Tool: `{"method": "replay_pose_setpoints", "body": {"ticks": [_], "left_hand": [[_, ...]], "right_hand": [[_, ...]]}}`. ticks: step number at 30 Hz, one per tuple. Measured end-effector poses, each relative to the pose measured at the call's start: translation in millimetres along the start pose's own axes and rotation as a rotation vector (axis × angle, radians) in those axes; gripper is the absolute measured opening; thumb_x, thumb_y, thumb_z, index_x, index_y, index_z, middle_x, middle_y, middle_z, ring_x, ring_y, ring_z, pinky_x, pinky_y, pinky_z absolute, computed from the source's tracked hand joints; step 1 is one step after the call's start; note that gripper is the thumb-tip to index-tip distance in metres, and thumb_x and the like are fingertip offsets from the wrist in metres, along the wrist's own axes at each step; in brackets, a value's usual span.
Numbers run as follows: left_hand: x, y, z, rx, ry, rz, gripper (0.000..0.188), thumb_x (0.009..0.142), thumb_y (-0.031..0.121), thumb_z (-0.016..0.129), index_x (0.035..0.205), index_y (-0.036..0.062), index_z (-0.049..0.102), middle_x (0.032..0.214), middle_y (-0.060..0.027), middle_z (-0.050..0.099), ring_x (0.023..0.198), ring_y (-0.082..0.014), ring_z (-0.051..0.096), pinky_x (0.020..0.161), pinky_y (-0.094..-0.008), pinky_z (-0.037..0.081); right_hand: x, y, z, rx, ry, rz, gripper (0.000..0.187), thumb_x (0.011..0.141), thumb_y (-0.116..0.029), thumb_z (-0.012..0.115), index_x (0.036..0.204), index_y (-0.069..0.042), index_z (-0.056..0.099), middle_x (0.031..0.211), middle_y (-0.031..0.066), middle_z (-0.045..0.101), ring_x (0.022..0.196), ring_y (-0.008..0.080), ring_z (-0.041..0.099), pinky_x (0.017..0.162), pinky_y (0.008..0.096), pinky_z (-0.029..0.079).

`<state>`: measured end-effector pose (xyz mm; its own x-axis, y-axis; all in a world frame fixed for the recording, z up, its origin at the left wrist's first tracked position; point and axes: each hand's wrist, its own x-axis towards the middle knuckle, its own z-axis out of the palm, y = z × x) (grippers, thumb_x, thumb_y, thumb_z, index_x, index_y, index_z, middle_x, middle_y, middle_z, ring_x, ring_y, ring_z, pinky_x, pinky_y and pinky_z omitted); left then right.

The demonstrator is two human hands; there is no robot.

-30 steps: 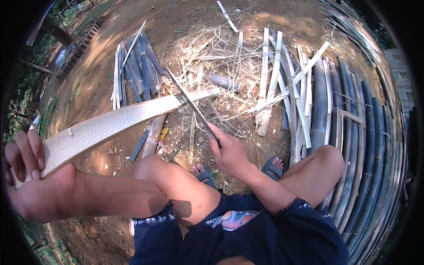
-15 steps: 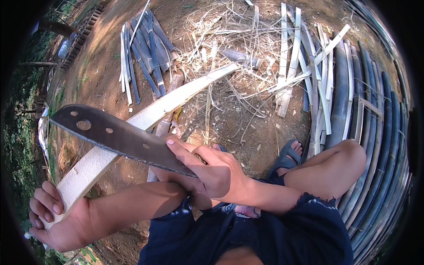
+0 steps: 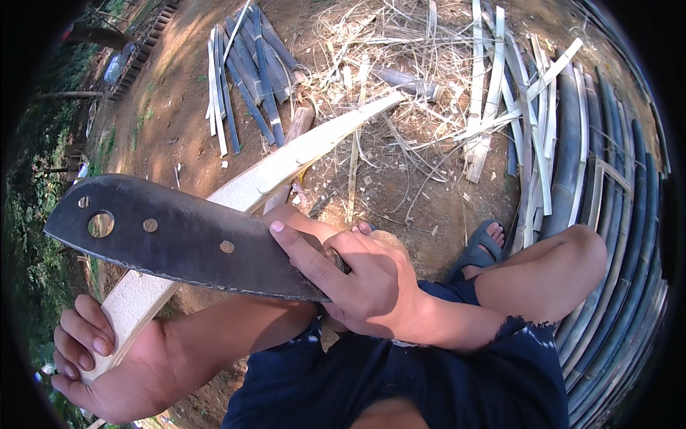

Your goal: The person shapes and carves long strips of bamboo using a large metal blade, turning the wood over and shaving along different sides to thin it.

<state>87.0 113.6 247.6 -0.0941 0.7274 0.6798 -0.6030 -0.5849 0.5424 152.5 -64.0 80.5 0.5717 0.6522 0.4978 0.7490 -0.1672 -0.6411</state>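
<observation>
My left hand (image 3: 118, 361) is closed round the near end of a pale split bamboo strip (image 3: 307, 150), at the lower left. From there the strip slants away to the upper middle of the view. A machete (image 3: 179, 232) with a broad dark blade and several round holes lies across it from above, hiding part of its length. My right hand (image 3: 364, 282) grips the machete's handle, which is mostly hidden in the fist, with the forefinger along the blade. The blade tip points left. Whether the blade touches the strip, I cannot tell.
Dark split bamboo pieces (image 3: 261, 64) lie at the far left. Tangled shavings (image 3: 386, 43) cover the ground ahead. Pale strips (image 3: 493, 86) lie to the right, beside a long stack of bamboo poles (image 3: 629, 207). My sandalled foot (image 3: 482, 247) rests on the soil.
The machete has come nearer the view and its tip has shifted left, with the blade face turned more fully into sight. My left hand keeps its hold on the strip. The view has shifted slightly.
</observation>
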Motion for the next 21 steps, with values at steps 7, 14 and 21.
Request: {"method": "replay_pose_setpoints", "body": {"ticks": [7, 14, 21], "left_hand": [[-19.2, 9.7, 14.4, 0.037, 0.019, 0.039, 0.033, 0.1, 0.022, 0.047, 0.07, 0.0127, 0.037, 0.059, 0.0004, 0.034, 0.043, -0.0106, 0.026, 0.042, -0.0265, 0.021], [-19.9, 11.4, 14.2, -0.007, -0.042, 0.042, 0.029, 0.099, 0.021, 0.05, 0.073, 0.0116, 0.039, 0.061, 0.0004, 0.034, 0.044, -0.011, 0.026, 0.043, -0.0273, 0.022], [-29.5, 12.1, 18.7, -0.069, -0.093, 0.031, 0.024, 0.094, 0.019, 0.056, 0.075, 0.011, 0.042, 0.064, -0.0008, 0.034, 0.046, -0.0113, 0.026, 0.046, -0.0273, 0.022]], "right_hand": [[-21.7, 14.1, -9.7, 0.064, 0.005, 0.192, 0.074, 0.07, -0.003, 0.071, 0.142, -0.01, 0.057, 0.074, 0.0072, 0.049, 0.056, 0.0231, 0.056, 0.049, 0.0351, 0.049], [-30.6, 59.4, -12.8, -0.095, -0.191, 0.31, 0.061, 0.087, -0.014, 0.066, 0.146, -0.015, 0.05, 0.088, 0.0146, 0.063, 0.067, 0.0325, 0.067, 0.058, 0.0431, 0.054], [-18.7, 31.2, -30.5, 0.073, -0.095, 0.107, 0.063, 0.088, -0.018, 0.067, 0.149, -0.018, 0.05, 0.075, 0.0087, 0.051, 0.06, 0.0253, 0.062, 0.056, 0.0411, 0.054]]}}
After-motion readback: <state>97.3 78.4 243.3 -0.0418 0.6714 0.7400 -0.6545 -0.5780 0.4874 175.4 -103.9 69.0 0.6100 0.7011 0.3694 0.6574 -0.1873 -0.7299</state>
